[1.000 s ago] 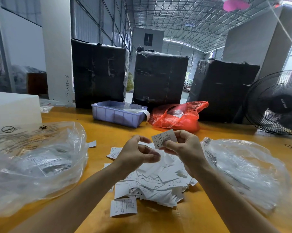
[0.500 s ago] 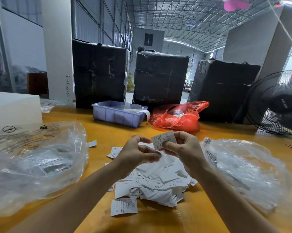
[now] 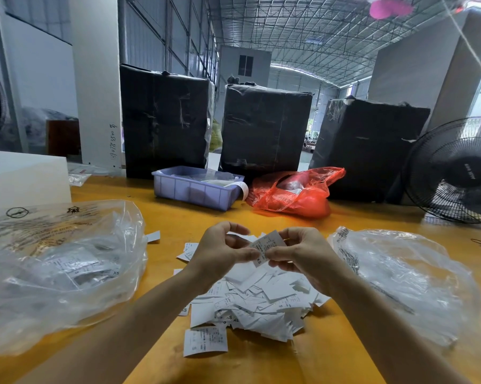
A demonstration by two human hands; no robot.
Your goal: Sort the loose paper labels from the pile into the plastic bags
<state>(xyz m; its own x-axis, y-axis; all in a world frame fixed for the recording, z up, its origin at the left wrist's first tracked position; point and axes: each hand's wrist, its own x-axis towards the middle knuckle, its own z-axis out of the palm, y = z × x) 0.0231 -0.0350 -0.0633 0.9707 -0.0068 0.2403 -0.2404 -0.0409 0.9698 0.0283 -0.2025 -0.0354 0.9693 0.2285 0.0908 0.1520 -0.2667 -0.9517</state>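
A pile of white paper labels (image 3: 256, 300) lies on the yellow table in front of me. Above it I hold one label (image 3: 265, 246) marked XS. My right hand (image 3: 300, 253) pinches its right side and my left hand (image 3: 222, 250) pinches its left edge with thumb and fingertip. A clear plastic bag (image 3: 53, 267) with several labels inside lies at the left. A second clear plastic bag (image 3: 405, 281) lies at the right. One label (image 3: 205, 340) lies apart at the pile's near edge.
A lilac plastic bin (image 3: 195, 187) and a red plastic bag (image 3: 292, 192) sit at the back of the yellow table (image 3: 261, 364). Three black-wrapped boxes (image 3: 264, 131) stand behind them. A black fan (image 3: 455, 170) is at the right, a white block (image 3: 23, 178) at the left.
The label has tilted and come lower between my hands. My left thumb and fingertip, apart from it before, now pinch its left edge.
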